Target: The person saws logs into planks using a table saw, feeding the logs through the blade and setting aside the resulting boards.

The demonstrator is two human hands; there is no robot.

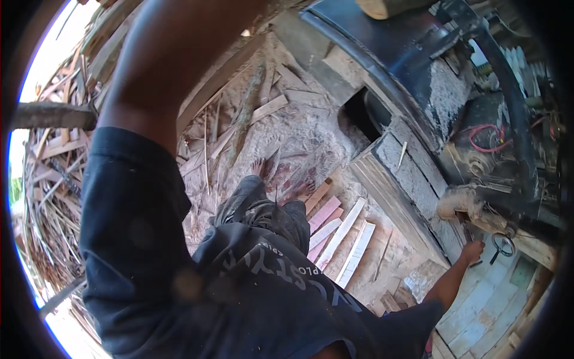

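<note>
My left arm point(149, 72) is raised across the upper left and runs out at the top edge, so my left hand is out of view. At the far right, my right hand point(474, 252) is closed around a dark, narrow bar point(463, 222) beside the machine's lower end. The bar's other end pokes out just below my fingers. A round metal ring point(503, 244) with a short dark stem is close to the right of this hand. Above it lies a thick, dusty, tan pipe-like part point(463, 203).
A dusty machine with a dark metal top point(382, 42) and a wooden bench frame point(400, 194) fills the right side. Several cut wood strips point(341, 233) lie by my bare feet point(258, 167). A rough stick point(248, 113) rests on the sawdust floor. Scrap wood point(54, 179) is heaped left.
</note>
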